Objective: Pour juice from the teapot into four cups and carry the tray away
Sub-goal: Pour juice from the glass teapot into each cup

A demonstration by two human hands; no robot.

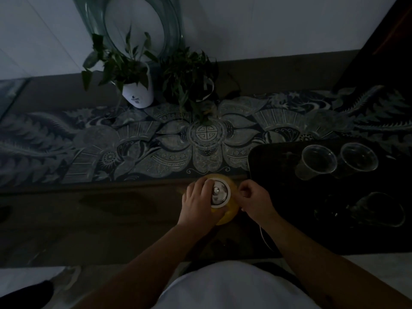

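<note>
Both your hands are on the teapot, which stands on the desk just left of the tray: your left hand cups its side, your right hand clenches at what is probably its handle. Pouring has not begun; next, lift it rightward over the empty cups.

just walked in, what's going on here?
A person stands at a dim table with both hands on a teapot of yellow juice. The left hand wraps its side next to the lid; the right hand sits at its right side, probably on the handle. To the right, a dark tray holds clear cups; the two far ones look empty. Pouring hasn't started.
</note>
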